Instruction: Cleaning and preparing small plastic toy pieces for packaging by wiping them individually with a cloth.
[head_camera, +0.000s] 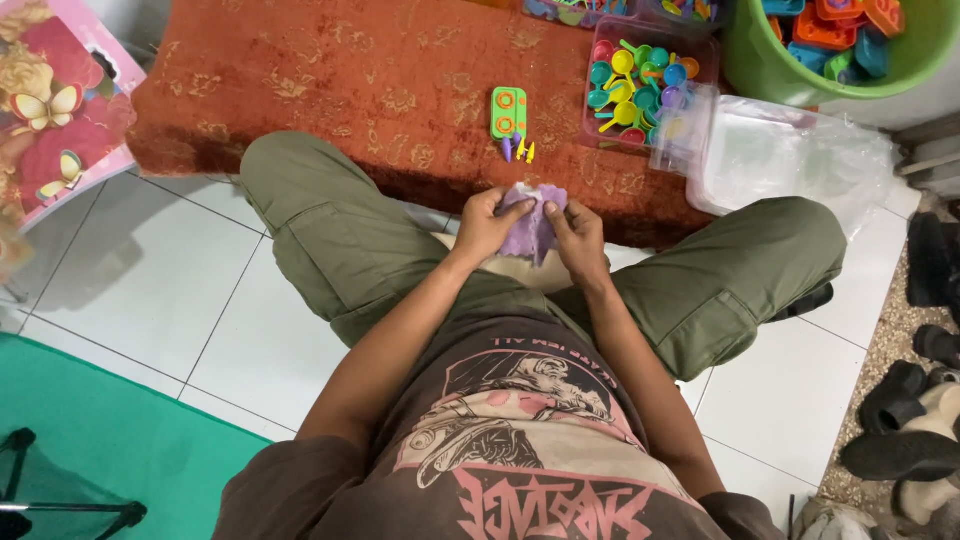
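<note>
Both hands are pinching one soft purple lump (534, 222), held low in front of the lap between the knees. The left hand (484, 226) is gripping the lump's left edge with thumb on top, and the right hand (577, 236) is gripping its right edge the same way, so the lump is lying directly between them, equally near to each. Its long axis is running roughly up and down in the view, hanging down from the fingertips toward the person.

Just beyond the hands, on the orange patterned rug (350, 80), a small green toy tray (508, 111) is lying with a few tiny purple and yellow pieces (517, 150) at its near end. To the right of it, a clear box of coloured scoops (640, 85) is sitting on the rug, touching a clear plastic bag (790, 150) further right. A green bucket of toy moulds (850, 40) is standing behind the bag. Nothing is lying between the hands and the green tray. Dark shoes (915, 420) are resting well apart at the far right, on the tiled floor (180, 300).
</note>
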